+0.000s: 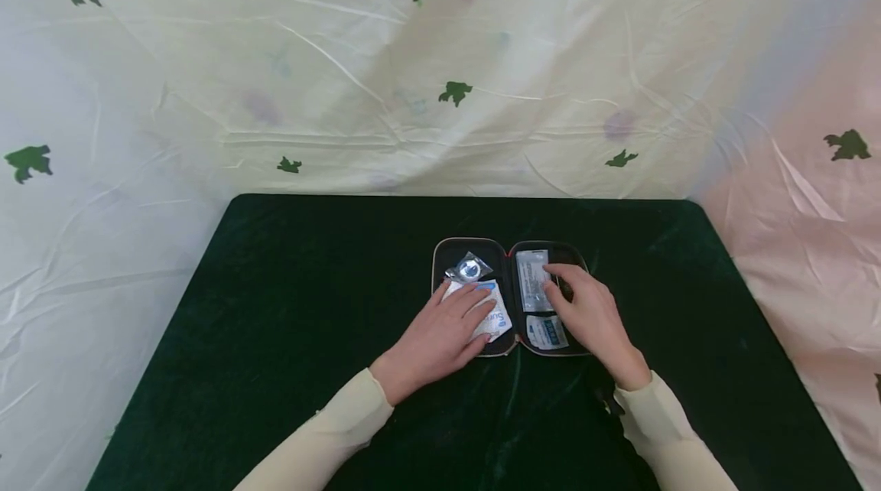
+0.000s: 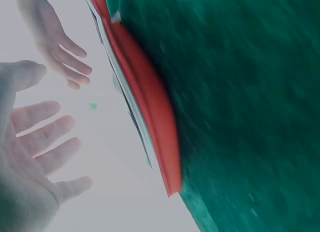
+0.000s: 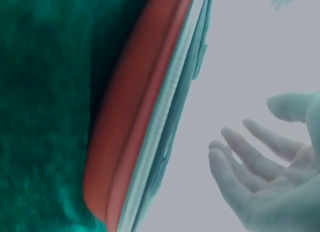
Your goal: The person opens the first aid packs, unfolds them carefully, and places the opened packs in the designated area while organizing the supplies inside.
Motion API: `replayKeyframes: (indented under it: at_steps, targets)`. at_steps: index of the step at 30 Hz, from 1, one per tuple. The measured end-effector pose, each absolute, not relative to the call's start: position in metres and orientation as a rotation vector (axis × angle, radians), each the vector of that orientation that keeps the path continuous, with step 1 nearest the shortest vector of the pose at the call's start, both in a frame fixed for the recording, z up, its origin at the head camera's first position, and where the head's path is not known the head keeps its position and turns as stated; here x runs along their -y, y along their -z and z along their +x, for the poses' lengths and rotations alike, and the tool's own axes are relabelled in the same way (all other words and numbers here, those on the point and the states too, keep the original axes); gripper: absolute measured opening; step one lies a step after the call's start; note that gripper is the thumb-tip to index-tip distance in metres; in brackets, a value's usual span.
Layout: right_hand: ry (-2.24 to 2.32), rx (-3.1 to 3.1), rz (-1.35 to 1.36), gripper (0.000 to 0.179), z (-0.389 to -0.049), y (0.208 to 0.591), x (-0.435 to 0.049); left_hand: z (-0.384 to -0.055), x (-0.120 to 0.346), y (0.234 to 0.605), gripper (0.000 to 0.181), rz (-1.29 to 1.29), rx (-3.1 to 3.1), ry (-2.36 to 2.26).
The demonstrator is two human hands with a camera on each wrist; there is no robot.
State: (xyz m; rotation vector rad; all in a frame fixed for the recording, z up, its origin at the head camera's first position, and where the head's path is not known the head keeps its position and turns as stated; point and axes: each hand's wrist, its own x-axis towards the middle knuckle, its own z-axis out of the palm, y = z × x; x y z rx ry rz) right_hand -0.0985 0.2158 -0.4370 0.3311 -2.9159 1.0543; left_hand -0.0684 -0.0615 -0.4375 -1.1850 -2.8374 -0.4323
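A small zip case (image 1: 451,250) lies spread out like a book on the table, dark inside and red outside (image 2: 155,107). Over its left half is my left hand (image 1: 437,334), fingers extended and apart above a white packet with blue print (image 1: 504,320). A clear bag with a round white item (image 1: 470,269) lies just beyond those fingers. My right hand (image 1: 593,315) hovers over the right half, thumb and fingers loosely bent with nothing between them. Below its fingertips are a long pale sachet (image 1: 530,277) and a shorter blue-and-white sachet (image 1: 545,332).
A dark green velvety cloth covers the table (image 1: 310,284). Behind it and on both sides hangs a pale curtain (image 1: 385,93) with green leaf prints. The case's hinge (image 1: 511,284) runs between the two hands.
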Motion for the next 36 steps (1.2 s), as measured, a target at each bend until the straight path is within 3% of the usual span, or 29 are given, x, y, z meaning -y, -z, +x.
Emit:
replayKeyframes:
  at_steps: [11,23,36]
  targets:
    - [-1.058,2.893,0.820,0.042,-0.088,0.440,-0.194,-0.084,0.090,0.443,0.061,-0.996,2.984,0.458]
    - [-0.947,3.031,1.201,0.065,-0.092,0.448,-0.180,-0.088,0.102,0.449,0.070,-0.956,3.132,0.523]
    - [-0.797,3.058,1.323,0.044,-0.096,0.449,-0.174,-0.089,0.103,0.452,0.075,-0.976,3.142,0.499]
